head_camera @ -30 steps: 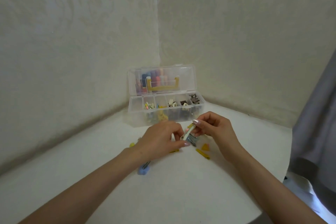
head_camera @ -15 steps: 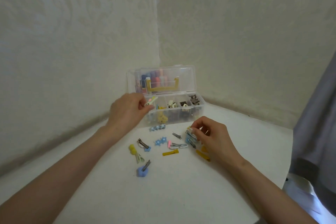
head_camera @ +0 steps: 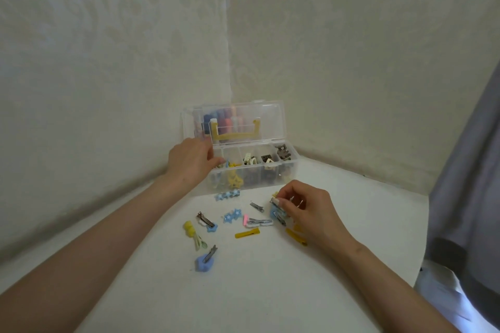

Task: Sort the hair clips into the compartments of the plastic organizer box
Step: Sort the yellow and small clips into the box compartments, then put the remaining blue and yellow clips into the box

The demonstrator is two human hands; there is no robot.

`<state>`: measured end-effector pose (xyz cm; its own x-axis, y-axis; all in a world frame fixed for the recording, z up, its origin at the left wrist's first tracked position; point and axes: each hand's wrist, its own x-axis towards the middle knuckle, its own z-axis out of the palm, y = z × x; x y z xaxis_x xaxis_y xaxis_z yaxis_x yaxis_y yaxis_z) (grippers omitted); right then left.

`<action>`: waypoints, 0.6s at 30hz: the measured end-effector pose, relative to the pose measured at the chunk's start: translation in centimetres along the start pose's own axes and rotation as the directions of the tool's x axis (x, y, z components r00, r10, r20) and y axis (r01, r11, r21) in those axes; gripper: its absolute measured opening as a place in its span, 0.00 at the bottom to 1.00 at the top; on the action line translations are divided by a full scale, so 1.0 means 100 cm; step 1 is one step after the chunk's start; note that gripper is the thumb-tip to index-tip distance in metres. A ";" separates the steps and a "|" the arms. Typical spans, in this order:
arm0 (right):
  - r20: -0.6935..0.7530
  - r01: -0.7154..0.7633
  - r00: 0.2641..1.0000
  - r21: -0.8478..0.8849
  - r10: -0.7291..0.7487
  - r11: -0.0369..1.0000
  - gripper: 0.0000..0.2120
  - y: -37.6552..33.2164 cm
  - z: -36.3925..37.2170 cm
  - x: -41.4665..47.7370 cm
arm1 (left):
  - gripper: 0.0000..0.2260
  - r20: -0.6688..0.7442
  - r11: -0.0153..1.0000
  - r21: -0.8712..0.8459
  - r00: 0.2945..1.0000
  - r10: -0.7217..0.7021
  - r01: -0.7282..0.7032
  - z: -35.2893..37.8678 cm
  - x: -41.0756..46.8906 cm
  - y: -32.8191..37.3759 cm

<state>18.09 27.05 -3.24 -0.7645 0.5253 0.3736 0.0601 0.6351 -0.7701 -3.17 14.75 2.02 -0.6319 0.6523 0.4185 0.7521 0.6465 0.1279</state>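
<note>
At the left end of the clear plastic organizer box point(head_camera: 254, 178), your left hand point(head_camera: 190, 163) delivers while your right hand point(head_camera: 307, 207) picks.

Your left fingers curl over the leftmost compartment, low enough to drop a clip inside; I cannot tell whether they hold one. Loose hair clips lie between your hands, near the box front: a yellow bow clip point(head_camera: 190, 230), a blue felt clip point(head_camera: 205, 262), a flat yellow bar clip point(head_camera: 247, 233). Your right fingertips pinch narrowly on a pale blue clip point(head_camera: 277, 212) at the pile's right edge, likely readying the next sort.
</note>
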 end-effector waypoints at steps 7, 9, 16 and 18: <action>-0.018 0.002 1.000 -0.003 -0.002 1.000 0.07 0.002 -0.001 0.000 | 0.13 0.049 0.993 -0.106 0.997 0.058 -0.053 -0.020 -0.044 -0.016; -0.028 -0.006 1.000 0.000 0.006 1.000 0.06 0.001 -0.004 0.000 | 0.16 0.156 0.988 -0.152 0.986 0.055 -0.032 -0.027 -0.063 -0.023; 0.250 -0.067 0.954 -0.355 0.164 0.933 0.28 0.001 -0.029 0.008 | 0.55 0.593 0.978 -0.201 0.802 0.075 0.057 -0.037 -0.117 -0.037; 0.338 -0.099 0.908 -0.402 0.248 0.910 0.36 0.003 -0.039 0.003 | 0.58 0.604 0.971 -0.229 0.792 0.088 0.066 -0.032 -0.123 -0.031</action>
<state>20.40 29.60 -1.40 -0.8959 0.4434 -0.0263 0.3885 0.7534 -0.5306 2.88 3.47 -0.61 -0.5471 0.8126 -0.2008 0.7313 0.5808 0.3576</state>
